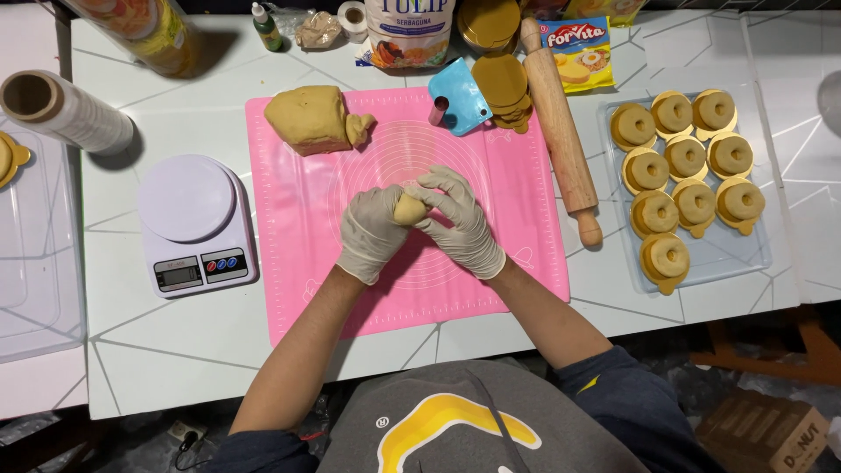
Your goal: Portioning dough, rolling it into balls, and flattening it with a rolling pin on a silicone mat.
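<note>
Both my hands wear pale gloves and meet over the middle of a pink silicone mat (298,219). Between them is a small tan ball of dough (408,208). My left hand (371,233) cups it from the left and below. My right hand (457,221) wraps over it from the right, fingers curled on top. A large lump of the same dough (311,119) lies at the mat's far left corner.
A white kitchen scale (194,223) stands left of the mat, a roll of cling film (66,109) beyond it. A wooden rolling pin (561,131), a blue scraper (460,95) and gold discs (504,88) lie at the far right. A clear tray (753,254) holds several ring-shaped doughs.
</note>
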